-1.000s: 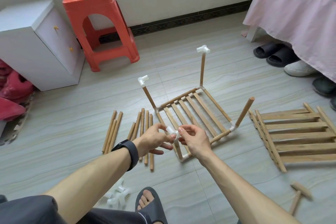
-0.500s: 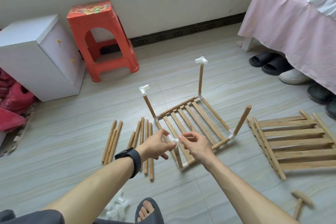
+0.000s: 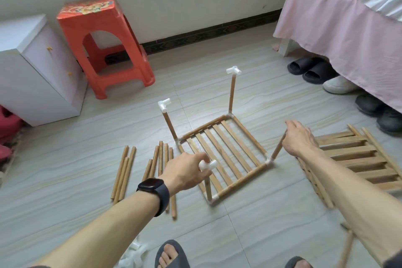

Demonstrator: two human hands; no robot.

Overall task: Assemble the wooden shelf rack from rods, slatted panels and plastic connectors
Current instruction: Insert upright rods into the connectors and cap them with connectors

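A slatted panel [image 3: 224,150] lies flat on the floor [image 3: 239,224], with an upright rod at each corner. The left hand [image 3: 185,172] holds a white connector [image 3: 207,165] on top of the near rod [image 3: 208,188]. The right hand [image 3: 299,137] grips the top of the right rod [image 3: 277,150]. Both far rods [image 3: 231,93] carry white connectors. Loose rods [image 3: 124,172] lie to the left, spare panels [image 3: 352,159] to the right, and a red stool [image 3: 102,45] stands far left.

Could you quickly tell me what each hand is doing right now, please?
Left hand: grips the white connector atop the near rod.
Right hand: grips the top of the right corner rod.
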